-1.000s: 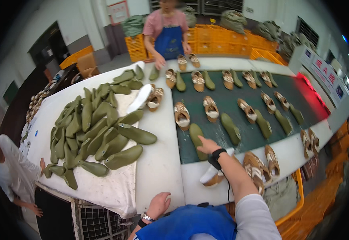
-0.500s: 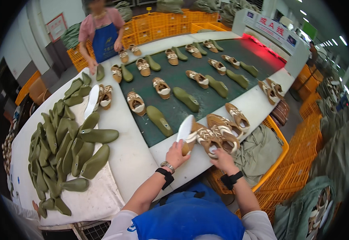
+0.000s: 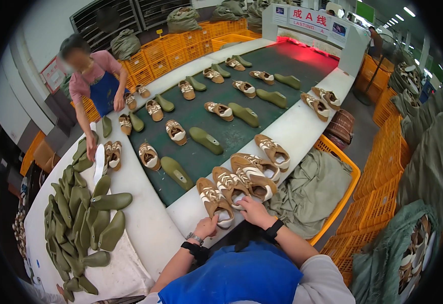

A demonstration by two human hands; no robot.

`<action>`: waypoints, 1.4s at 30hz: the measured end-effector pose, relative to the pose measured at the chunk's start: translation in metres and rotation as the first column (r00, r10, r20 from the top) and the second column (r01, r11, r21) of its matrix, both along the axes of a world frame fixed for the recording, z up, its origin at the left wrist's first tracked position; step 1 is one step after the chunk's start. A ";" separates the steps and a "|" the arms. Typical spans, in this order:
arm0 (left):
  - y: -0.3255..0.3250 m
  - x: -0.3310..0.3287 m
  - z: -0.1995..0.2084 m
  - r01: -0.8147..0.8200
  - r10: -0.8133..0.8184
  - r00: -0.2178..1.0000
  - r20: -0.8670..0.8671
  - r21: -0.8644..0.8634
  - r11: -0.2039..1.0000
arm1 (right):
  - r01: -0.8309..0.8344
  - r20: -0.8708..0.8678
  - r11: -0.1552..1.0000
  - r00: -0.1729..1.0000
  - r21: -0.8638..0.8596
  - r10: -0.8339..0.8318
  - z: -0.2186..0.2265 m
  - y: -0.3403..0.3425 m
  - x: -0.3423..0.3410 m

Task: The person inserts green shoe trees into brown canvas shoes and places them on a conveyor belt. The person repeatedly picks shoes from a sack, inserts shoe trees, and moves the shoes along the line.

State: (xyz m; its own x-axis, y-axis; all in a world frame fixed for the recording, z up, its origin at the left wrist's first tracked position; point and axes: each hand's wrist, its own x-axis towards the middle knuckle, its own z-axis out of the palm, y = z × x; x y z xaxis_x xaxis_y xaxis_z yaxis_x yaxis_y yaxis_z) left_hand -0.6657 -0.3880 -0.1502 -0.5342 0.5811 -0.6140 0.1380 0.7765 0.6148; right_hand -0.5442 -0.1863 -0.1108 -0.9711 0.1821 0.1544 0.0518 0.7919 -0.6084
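Observation:
At the table's near edge, my left hand (image 3: pixel 206 227) grips the heel of a brown-and-white sneaker (image 3: pixel 210 195). White lining or an insole shows in that shoe's opening. Just to its right, the fingers of my right hand (image 3: pixel 256 212) are closed at the heel opening of a second sneaker (image 3: pixel 228 181); its thumb and fingertips are partly hidden by the shoe. More matching sneakers (image 3: pixel 255 169) stand close beside it, with another sneaker (image 3: pixel 272 148) behind them.
Olive shoe lasts (image 3: pixel 79 202) lie piled at left, by a white insole (image 3: pixel 99 161) and a pair of sneakers (image 3: pixel 113 154). A green conveyor belt (image 3: pixel 196 162) carries sneakers and lasts. A co-worker (image 3: pixel 92 76) reaches toward the pile. An orange crate (image 3: pixel 350 187) holds grey-green cloth.
The white insole that stood up from my left hand no longer shows there; that hand now grips the shoe's heel. My view has shifted. The co-worker has leaned in toward the lasts.

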 end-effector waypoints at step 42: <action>0.313 0.375 0.246 0.691 -0.784 -0.079 -0.616 0.533 -0.489 | 0.935 -0.416 -0.346 -0.285 0.079 -0.864 0.246 0.024 0.660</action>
State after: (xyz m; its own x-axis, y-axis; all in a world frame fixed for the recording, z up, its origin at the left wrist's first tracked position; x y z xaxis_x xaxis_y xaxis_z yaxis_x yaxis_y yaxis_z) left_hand -0.2911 -0.0745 0.0959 0.8849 0.3699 0.2830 0.0833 -0.7235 0.6852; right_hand 0.1163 -0.1620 0.1350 0.4137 0.7189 0.5586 0.8550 -0.0959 -0.5097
